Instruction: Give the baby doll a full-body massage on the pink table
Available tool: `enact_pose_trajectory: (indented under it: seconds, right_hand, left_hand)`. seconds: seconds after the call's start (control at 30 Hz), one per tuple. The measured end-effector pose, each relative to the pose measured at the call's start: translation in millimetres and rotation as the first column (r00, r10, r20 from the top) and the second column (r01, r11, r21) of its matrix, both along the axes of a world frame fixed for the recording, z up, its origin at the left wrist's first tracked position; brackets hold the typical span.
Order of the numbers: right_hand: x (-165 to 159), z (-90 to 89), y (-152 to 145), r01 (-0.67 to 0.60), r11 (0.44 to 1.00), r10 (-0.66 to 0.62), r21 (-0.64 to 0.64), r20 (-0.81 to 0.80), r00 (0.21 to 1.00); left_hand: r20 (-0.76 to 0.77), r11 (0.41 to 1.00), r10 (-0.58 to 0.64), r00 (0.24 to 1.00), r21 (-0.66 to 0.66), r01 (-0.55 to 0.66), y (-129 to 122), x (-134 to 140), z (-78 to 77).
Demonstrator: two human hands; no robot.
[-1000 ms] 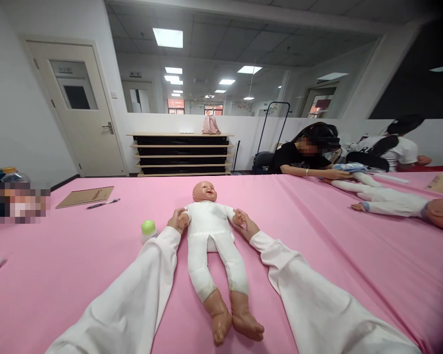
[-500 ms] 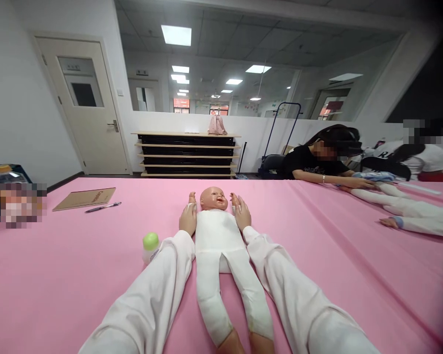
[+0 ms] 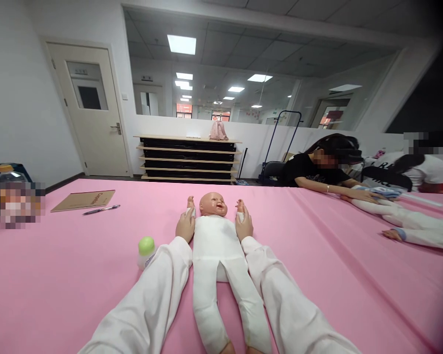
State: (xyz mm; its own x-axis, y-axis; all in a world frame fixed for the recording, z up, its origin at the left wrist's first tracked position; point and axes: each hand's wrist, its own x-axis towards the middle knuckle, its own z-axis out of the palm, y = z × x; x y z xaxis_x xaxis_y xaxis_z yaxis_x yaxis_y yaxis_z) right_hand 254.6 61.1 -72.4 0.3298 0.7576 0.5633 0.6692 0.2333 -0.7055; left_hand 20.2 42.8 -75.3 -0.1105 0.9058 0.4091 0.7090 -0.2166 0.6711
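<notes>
A baby doll (image 3: 214, 241) with a white cloth body lies on its back, its head at the far end and its legs toward me. My left hand (image 3: 185, 227) is closed round the doll's arm on the left, with the little doll hand poking out above my fingers. On the other side, my right hand (image 3: 245, 225) grips the doll's right-side arm, whose small hand shows above it. Both doll arms are bent up beside the head. A small bottle with a green cap (image 3: 146, 251) stands left of my left sleeve, partly hidden by it.
Pink cloth covers the table (image 3: 299, 255). A brown notebook (image 3: 84, 200) and a pen (image 3: 101, 210) lie at the far left. To the right, a person in black (image 3: 319, 169) leans over another doll (image 3: 402, 216). Low shelves (image 3: 190, 160) stand behind.
The doll's arm in my right hand has shifted slightly outward from the head, and my right fingers have closed more round it. The whole view has tilted slightly.
</notes>
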Motion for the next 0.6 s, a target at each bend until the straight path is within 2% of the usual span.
enact_pose_trajectory:
  seconds: [0.1, 0.23, 0.33, 0.43, 0.53, 0.6]
  right_hand:
    - [0, -6.9, -12, 0.059, 0.997, -0.052, 0.051, -0.128, 0.990]
    - [10, -14.6, -38, -0.088, 0.987, 0.101, 0.137, -0.093, 0.991]
    - [21, -11.8, -64, -0.280, 0.959, 0.283, 0.046, -0.054, 0.958]
    - [25, -5.3, -85, -0.414, 0.904, 0.403, -0.102, -0.116, 0.908]
    - [23, -1.9, -97, -0.445, 0.883, 0.417, -0.149, -0.184, 0.890]
    - [21, -1.4, -100, -0.475, 0.867, 0.433, -0.148, -0.247, 0.867]
  left_hand:
    - [-0.007, 0.999, 0.040, 0.999, 0.035, -0.040, -15, 1, 5.1]
    - [0.127, 0.996, 0.062, 0.990, 0.050, -0.069, -38, -6, 4.1]
    - [0.180, 0.991, -0.124, 0.976, 0.072, 0.113, -53, -19, -1.8]
    - [0.175, 0.947, -0.318, 0.932, 0.102, 0.304, -66, -31, -5.0]
    - [0.202, 0.923, -0.384, 0.901, 0.107, 0.370, -75, -37, -3.5]
    - [0.243, 0.928, -0.374, 0.895, 0.099, 0.360, -78, -37, -1.8]
